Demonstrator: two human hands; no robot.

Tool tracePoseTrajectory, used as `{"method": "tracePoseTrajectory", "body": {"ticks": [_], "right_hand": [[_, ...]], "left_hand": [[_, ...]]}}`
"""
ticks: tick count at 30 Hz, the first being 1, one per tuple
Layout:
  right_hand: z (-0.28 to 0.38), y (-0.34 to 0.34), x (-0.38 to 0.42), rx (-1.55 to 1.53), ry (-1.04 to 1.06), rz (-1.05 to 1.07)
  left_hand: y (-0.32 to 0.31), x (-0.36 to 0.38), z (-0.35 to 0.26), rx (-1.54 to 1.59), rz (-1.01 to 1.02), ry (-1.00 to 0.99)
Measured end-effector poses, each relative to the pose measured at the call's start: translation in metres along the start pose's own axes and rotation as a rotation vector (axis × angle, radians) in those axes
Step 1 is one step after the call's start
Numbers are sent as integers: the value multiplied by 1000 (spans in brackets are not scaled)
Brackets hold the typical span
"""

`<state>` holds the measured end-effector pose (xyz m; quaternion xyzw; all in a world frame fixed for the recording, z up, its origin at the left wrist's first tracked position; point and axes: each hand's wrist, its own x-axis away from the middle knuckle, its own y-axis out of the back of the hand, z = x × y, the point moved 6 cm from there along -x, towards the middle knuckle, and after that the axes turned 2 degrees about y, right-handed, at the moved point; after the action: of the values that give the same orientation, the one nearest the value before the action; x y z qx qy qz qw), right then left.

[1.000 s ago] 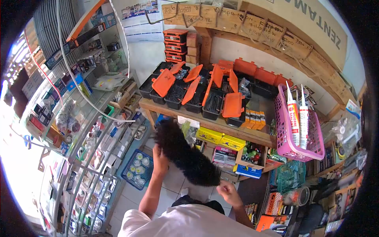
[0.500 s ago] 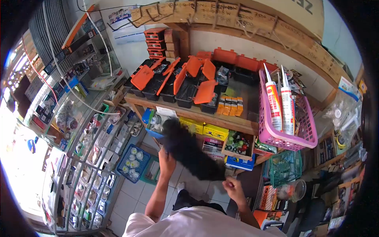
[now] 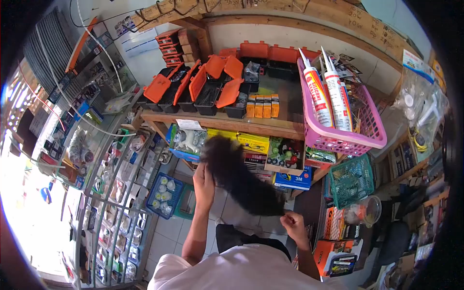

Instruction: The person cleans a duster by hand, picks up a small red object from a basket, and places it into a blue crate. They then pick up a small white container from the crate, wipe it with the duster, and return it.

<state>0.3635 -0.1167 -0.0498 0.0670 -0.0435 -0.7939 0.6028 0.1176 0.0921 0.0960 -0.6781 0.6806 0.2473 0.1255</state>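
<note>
A long, dark, fluffy feather duster [image 3: 246, 181] stretches between my two hands, slanting from upper left to lower right in front of the shelf. Its soft edges are blurred. My left hand [image 3: 204, 186] is closed at the side of its upper left end, the fingertips partly hidden against the black fluff. At the lower right end, my right hand [image 3: 294, 226] is closed around the narrow tip, and the fingers cover what they grip there.
Black boxes with orange lids [image 3: 208, 94] line the wooden shelf. A pink basket [image 3: 338, 140] with sealant tubes [image 3: 316, 94] stands right, above a green basket [image 3: 352, 181]. Left is a glass display rack [image 3: 104, 193]; a blue basket of white items [image 3: 164, 195] sits near the tiled floor.
The view has shifted, so the shelf now sits a little further left. Both hands still hold the duster, which has moved slightly right in view.
</note>
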Motion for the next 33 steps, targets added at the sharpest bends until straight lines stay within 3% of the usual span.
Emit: {"method": "tracePoseTrajectory", "body": {"ticks": [1, 2, 5, 9, 11, 12, 15, 21, 23, 27, 28, 29, 30, 31, 33], "right_hand": [[0, 2, 0, -46, 2, -77], [1, 3, 2, -32, -5, -75], [33, -2, 5, 71, 40, 89], [32, -3, 2, 46, 139, -10], [13, -6, 3, -224, -91, -56], [10, -7, 2, -225, -88, -54], [6, -10, 1, -284, -16, -38], [9, -2, 11, -79, 180, -111], [25, 2, 21, -361, 245, -183], [23, 8, 30, -464, 307, -126], [32, 9, 25, -171, 323, -67], [44, 7, 20, 122, 332, -7], [60, 7, 19, 136, 368, -77], [56, 7, 20, 133, 369, -83], [36, 9, 20, 51, 207, -101]], "left_hand": [[-3, 5, 9, 191, 40, 329], [-4, 6, 5, 202, 68, 347], [-1, 5, -6, 106, -15, 269], [3, 3, -17, 113, 46, 262], [3, 5, -25, 202, 32, 290], [4, 7, -26, 219, 37, 306], [10, 11, -20, 224, 33, 302], [21, 15, -33, 209, 30, 279], [25, 15, -34, 186, 10, 263], [22, 17, -38, 218, -3, 259], [17, 18, -30, 217, 5, 258], [16, 18, -26, 177, -60, 98], [17, 20, -25, 139, -125, -65], [19, 20, -34, 138, -120, -69], [14, 23, -40, 196, 67, 283]]}}
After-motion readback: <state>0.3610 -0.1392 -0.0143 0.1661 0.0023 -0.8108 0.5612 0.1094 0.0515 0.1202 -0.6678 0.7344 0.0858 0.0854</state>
